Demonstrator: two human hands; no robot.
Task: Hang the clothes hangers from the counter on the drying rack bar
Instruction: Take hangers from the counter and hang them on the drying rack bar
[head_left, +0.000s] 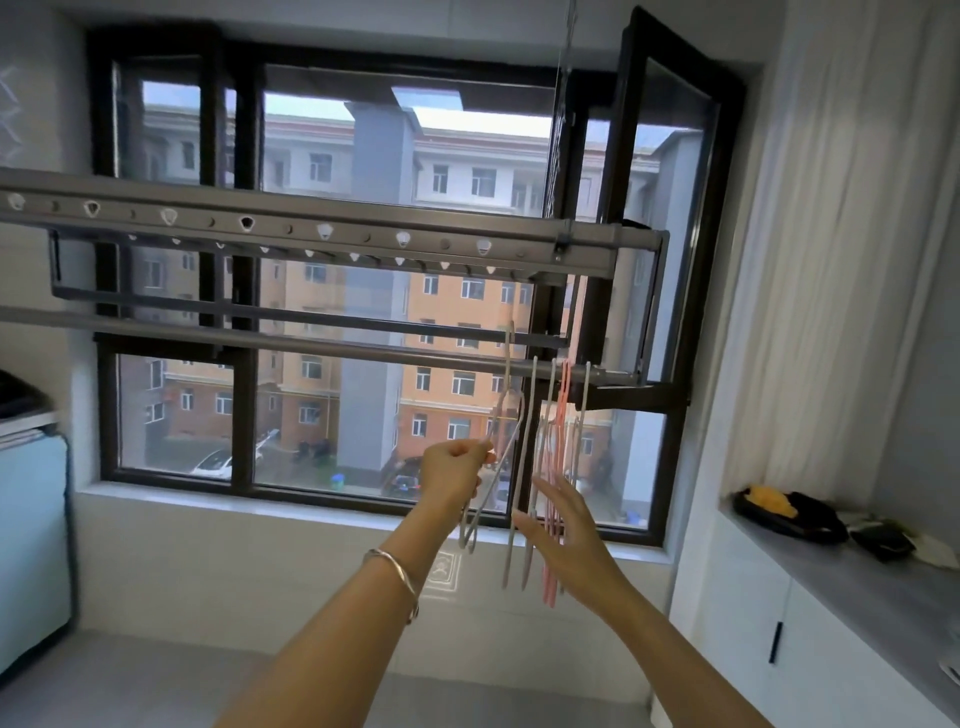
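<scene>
head: hangers (563, 395) on drying rack bar (311, 346)

Your left hand (454, 467) pinches a pale hanger (509, 358), tilted, its hook up at the drying rack bar (311, 345), just left of the hung hangers (532, 415). One of those is a pink hanger (563, 405). Your right hand (563, 525) is flat, fingers straight, at their lower ends. There's a bracelet (400, 571) on your left wrist.
</scene>
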